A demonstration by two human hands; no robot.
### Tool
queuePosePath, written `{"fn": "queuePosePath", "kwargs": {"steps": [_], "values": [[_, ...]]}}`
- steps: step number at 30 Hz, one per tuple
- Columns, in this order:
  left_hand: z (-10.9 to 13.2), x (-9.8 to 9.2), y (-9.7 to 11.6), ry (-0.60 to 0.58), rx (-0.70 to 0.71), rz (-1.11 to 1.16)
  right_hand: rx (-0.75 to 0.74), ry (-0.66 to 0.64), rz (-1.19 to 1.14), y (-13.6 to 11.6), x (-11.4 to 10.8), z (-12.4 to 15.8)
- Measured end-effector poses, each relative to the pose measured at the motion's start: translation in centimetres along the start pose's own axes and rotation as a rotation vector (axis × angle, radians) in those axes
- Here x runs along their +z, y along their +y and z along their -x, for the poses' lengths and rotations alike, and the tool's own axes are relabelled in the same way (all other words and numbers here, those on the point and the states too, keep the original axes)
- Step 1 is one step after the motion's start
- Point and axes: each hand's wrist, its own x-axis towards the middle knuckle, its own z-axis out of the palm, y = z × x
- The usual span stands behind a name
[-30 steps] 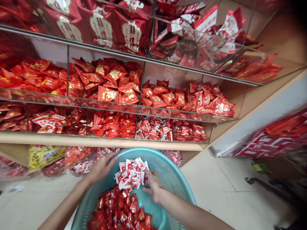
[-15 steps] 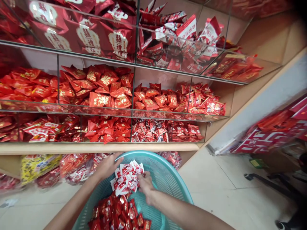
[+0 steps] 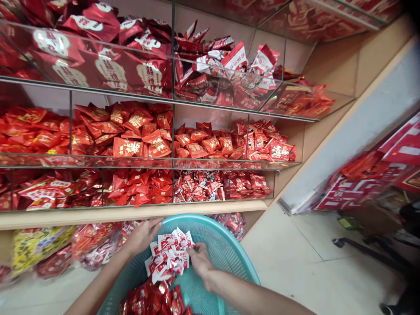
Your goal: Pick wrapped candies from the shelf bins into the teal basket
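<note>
A teal plastic basket (image 3: 244, 258) stands below the shelves. At its upper left rim is my left hand (image 3: 143, 236), with its fingers closed over the edge. Inside the basket, my right hand (image 3: 201, 262) is pinched at the right edge of a pile of white and red packets (image 3: 169, 256); its fingertips touch a packet there. Dark red shiny packets (image 3: 152, 299) fill the lower left part of the basket, below the white ones.
Glass-fronted shelves hold red candy packets (image 3: 131, 146) in compartments. Under the bottom wooden ledge (image 3: 131, 213) lie clear bags and a yellow bag (image 3: 41, 247). At the right are a black chair base (image 3: 361, 249) and red printed bags (image 3: 354, 192).
The view has shifted, so the shelves sit lower and further left. Both hands remain at the rim and the white packets, with the right hand's fingers slightly changed.
</note>
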Motion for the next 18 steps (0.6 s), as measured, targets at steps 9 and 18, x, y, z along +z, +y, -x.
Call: {"fn": "queuePosePath", "kwargs": {"steps": [9, 18], "values": [[-0.2, 0.2, -1.2, -0.001, -0.013, 0.041, -0.718, 0.301, 0.351, 0.0, -9.9, 7.3], [-0.4, -0.9, -0.7, -0.047, 0.014, 0.019, -0.297, 0.285, -0.298, 4.2, -14.2, 6.6]]}}
